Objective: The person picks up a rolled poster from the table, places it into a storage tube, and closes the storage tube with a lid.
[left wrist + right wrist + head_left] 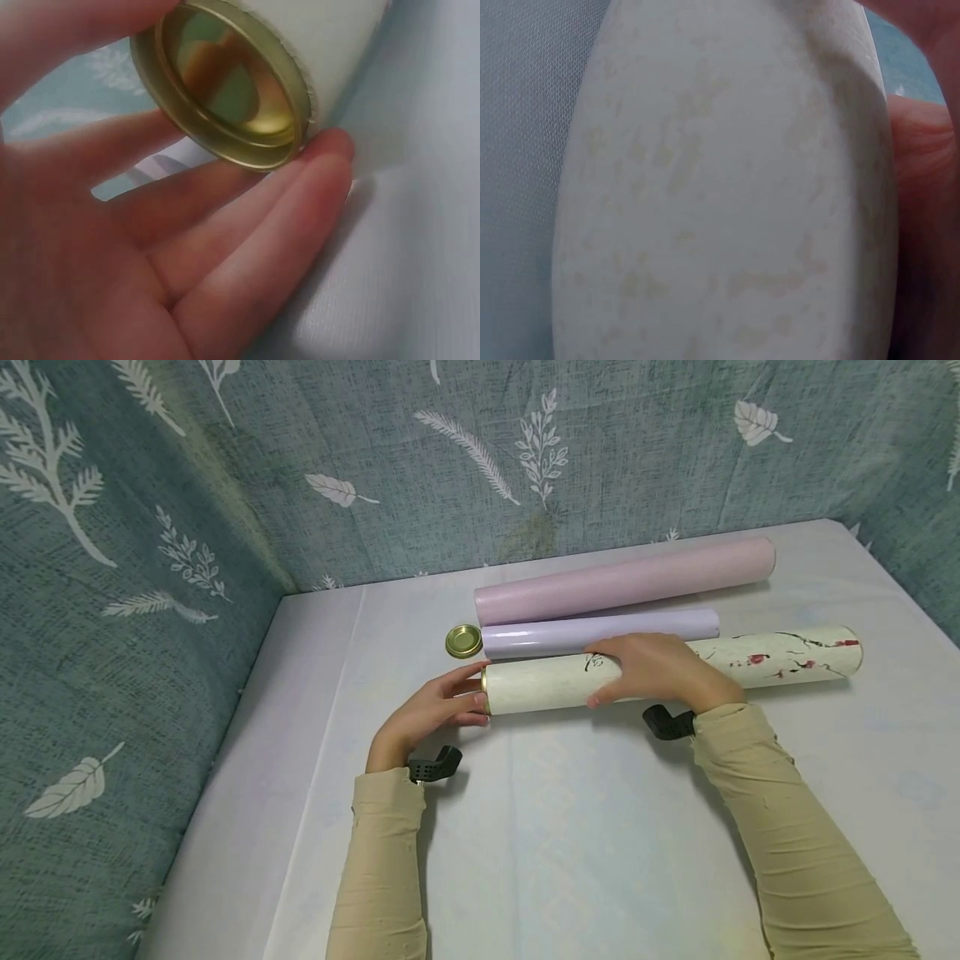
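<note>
lid (463, 641) left of rolls, tube (780, 658) in front

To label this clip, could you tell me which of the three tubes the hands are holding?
The cream tube with the red blossom print, nearest the person; the pink roll and lilac roll behind it lie untouched.

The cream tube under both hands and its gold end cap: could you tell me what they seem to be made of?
The cream tube looks like cardboard wrapped in matte, flecked paper with a painted blossom branch. Its gold end cap seems to be thin metal: it is shiny, mirror-like, with a rolled rim.
</note>
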The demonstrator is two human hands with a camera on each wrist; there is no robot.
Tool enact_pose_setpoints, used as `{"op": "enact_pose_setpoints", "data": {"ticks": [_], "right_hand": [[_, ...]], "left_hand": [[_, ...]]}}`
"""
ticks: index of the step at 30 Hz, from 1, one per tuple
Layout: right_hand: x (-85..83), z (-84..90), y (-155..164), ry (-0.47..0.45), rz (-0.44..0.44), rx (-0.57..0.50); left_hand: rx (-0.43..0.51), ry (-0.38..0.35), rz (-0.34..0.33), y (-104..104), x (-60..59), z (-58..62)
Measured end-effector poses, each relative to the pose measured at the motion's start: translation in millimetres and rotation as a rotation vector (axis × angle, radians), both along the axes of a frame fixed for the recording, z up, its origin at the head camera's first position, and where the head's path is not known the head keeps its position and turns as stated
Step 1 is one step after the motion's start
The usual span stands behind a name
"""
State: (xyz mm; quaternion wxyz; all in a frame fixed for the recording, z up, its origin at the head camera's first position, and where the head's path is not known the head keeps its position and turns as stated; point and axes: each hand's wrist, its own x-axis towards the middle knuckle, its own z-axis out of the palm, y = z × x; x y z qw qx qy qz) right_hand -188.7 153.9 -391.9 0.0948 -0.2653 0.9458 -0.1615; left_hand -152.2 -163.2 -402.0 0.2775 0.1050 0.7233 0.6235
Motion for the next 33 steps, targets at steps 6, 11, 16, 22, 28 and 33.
{"op": "enact_pose_setpoints", "data": {"ticks": [6,11,16,22,28,33], "right_hand": [[-0.6,0.6,0,0.004,-0.003,0.012],[-1.0,0.1,0,0.01,0.001,0.004],[-0.6,-0.1,-1,0.014,-0.001,-0.008],[-1.0,-0.2,-3,0.029,0.004,-0.015],[-0.8,-0.7,-3,0.041,0.0,-0.012],[-1.0,-1.7,-3,0.05,-0.009,-0.017]], "left_hand": [[-0.013,0.025,0.008,1,-1.5,-2.1],[0.009,0.042,0.029,-1,-6.4,-12.6],[0.048,0.03,0.071,-2,-11.5,-25.3],[0.145,0.003,0.102,-2,-12.6,-30.6],[0.192,-0.006,0.133,0,-13.2,-36.0],[0.218,-0.004,0.162,1,-13.3,-38.6]]}}
